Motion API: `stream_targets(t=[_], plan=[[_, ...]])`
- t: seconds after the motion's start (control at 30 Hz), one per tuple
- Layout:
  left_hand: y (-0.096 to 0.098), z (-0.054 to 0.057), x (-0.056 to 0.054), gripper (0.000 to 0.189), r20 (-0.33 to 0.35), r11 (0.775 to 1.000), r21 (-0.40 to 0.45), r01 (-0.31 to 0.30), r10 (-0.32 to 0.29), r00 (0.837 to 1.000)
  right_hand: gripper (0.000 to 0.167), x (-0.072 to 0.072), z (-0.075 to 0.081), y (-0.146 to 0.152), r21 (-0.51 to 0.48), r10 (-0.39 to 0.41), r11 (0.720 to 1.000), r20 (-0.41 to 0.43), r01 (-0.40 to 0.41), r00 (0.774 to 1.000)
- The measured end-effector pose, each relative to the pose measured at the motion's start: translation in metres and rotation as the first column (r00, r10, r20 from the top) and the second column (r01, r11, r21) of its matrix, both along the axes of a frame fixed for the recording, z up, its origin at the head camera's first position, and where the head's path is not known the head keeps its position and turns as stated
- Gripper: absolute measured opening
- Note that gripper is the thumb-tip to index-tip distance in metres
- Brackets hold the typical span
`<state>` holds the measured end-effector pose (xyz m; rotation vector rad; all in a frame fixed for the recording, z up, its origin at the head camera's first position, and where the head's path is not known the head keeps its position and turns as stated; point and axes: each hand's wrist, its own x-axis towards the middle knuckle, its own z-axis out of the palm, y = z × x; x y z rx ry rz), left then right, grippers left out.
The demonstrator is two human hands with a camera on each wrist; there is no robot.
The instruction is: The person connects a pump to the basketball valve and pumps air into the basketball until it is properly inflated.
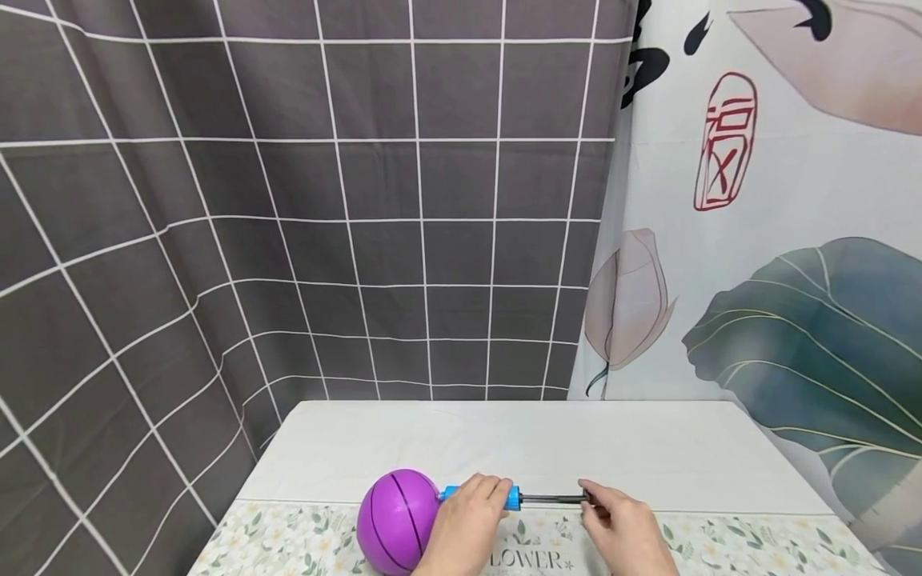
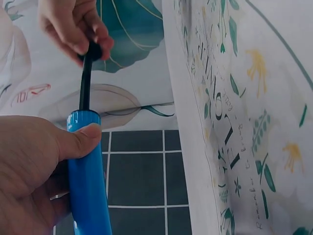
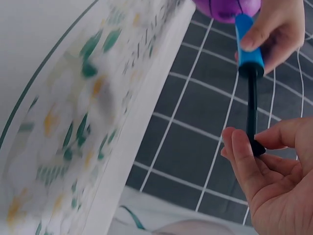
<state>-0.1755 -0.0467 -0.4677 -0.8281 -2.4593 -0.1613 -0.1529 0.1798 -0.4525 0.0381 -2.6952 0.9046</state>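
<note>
A purple ball (image 1: 394, 524) with black lines, patterned like a basketball, sits at the left of the table front. Against its right side is the tip of a blue hand pump (image 2: 88, 171), lying roughly level. My left hand (image 1: 468, 520) grips the blue barrel, thumb along its side in the left wrist view. The black rod (image 1: 551, 499) is drawn well out of the barrel toward the right. At its end, my right hand (image 1: 625, 528) holds the small black handle (image 3: 257, 148) between thumb and fingers. The left hand hides part of the barrel.
A white table (image 1: 504, 448) carries a floral cloth (image 1: 288, 528) with printed lettering along its front. Behind hangs a dark grey curtain (image 1: 374, 184) with white grid lines. To the right, a white curtain (image 1: 663, 320) shows painted leaves and a red seal.
</note>
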Motion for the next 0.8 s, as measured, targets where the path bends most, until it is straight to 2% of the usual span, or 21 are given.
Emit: stream_targets(t=[0.17,0.3,0.47,0.67,0.8], plan=[[-0.001,0.001,-0.001,0.039,-0.019,1.0,0.009,-0.001,0.002,1.0,0.031,0.0,0.001,0.015,0.001,-0.035,0.999,0.04,0.035,0.999],[-0.001,0.001,-0.002,0.039,-0.05,1.0,0.004,0.003,-0.003,0.999,0.031,0.0,0.002,0.015,0.01,-0.053,0.999,0.017,0.053,0.998],[0.001,0.001,-0.002,0.04,-0.108,1.0,-0.012,-0.005,0.003,0.994,0.031,0.0,0.003,0.002,0.034,-0.077,0.996,-0.032,0.078,0.997],[0.005,0.001,0.0,0.039,-0.099,0.999,-0.044,-0.017,0.012,0.995,0.028,-0.001,0.001,-0.022,0.042,-0.018,0.999,-0.108,0.023,0.994],[0.007,-0.001,0.001,0.037,-0.121,0.998,-0.064,-0.017,0.01,0.993,0.026,-0.002,0.0,-0.038,0.029,0.025,0.999,-0.125,-0.021,0.992]])
